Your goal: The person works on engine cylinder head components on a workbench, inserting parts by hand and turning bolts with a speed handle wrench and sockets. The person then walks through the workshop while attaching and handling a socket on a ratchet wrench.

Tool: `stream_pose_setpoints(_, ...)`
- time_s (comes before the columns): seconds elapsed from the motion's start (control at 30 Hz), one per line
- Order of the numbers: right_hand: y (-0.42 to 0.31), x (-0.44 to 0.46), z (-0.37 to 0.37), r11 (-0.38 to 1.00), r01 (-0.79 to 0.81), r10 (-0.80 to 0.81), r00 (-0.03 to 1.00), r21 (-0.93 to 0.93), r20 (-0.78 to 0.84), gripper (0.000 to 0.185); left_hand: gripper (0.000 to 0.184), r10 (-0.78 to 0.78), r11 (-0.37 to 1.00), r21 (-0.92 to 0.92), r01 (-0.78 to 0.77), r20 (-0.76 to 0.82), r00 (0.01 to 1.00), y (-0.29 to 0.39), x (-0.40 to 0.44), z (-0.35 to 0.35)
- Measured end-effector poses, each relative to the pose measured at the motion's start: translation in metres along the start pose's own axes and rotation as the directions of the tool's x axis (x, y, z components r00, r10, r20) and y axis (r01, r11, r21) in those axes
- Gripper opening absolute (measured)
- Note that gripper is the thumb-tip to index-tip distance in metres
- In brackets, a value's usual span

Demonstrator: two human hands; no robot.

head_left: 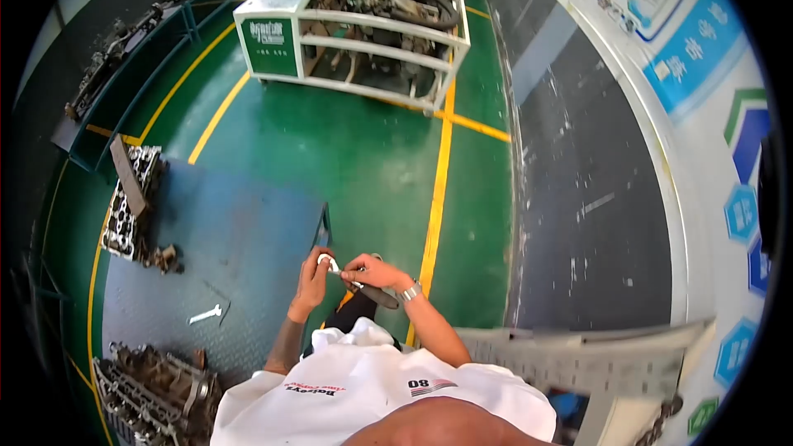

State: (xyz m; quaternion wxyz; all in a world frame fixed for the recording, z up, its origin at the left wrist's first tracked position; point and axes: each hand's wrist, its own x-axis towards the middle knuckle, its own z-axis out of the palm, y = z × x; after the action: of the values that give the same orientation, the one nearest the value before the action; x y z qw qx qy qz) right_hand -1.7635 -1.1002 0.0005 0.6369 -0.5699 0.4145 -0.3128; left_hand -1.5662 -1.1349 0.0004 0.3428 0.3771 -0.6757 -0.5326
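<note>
Both hands are close together in front of the white shirt, near the right edge of the blue table (239, 206). My left hand (313, 276) is closed around a small white object (329, 263), perhaps a roll or ring. Just right of it, my right hand (373, 272) has its fingers pinched on something small and thin that I cannot make out, between the two hands. Below my right hand is a dark elongated shape (380, 296), possibly a shoe. A silver wrench (205, 315) lies on the table to the left.
An engine cylinder head (125, 219) stands at the table's left edge, with a small metal part (165, 259) beside it. Another engine block (157, 392) is at the lower left. Ahead stands a white-framed rack (380, 54); a grey perforated cabinet (578, 355) is at right.
</note>
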Motion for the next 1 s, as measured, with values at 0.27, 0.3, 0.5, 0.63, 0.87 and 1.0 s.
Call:
stream_pose_setpoints(0.27,-0.035,0.084,-0.215,0.919,-0.246,0.264,0.964,0.309,-0.019,0.035,0.02,-0.115,0.849,-0.519,-0.098,-0.363,0.925,-0.077,0.266,0.057)
stream_pose_setpoints(0.3,-0.027,0.085,-0.247,0.954,-0.233,0.257,0.96,0.188,-0.113,0.037,0.029,0.088,0.974,-0.171,-0.149,-0.319,0.944,-0.072,0.301,0.057)
stream_pose_setpoints(0.5,-0.059,0.151,-0.383,0.957,-0.086,0.153,0.96,0.278,-0.232,0.042,0.02,0.037,0.877,-0.48,-0.016,0.036,0.999,0.026,0.5,0.047)
stream_pose_setpoints(0.63,-0.07,0.246,-0.468,0.954,-0.063,0.132,0.966,0.294,-0.222,0.043,0.02,0.09,0.916,-0.393,-0.083,0.0,0.996,0.001,0.617,0.019)
stream_pose_setpoints(0.87,-0.091,0.482,-0.593,0.979,-0.204,0.204,0.978,-0.008,0.045,0.029,0.016,0.037,0.939,-0.306,-0.155,-0.359,0.933,-0.054,0.771,-0.093)
stream_pose_setpoints(1.0,-0.107,0.637,-0.612,0.969,-0.04,0.103,0.962,-0.242,0.254,0.031,0.015,-0.072,0.96,-0.249,-0.125,-0.656,0.751,-0.058,0.784,-0.198)
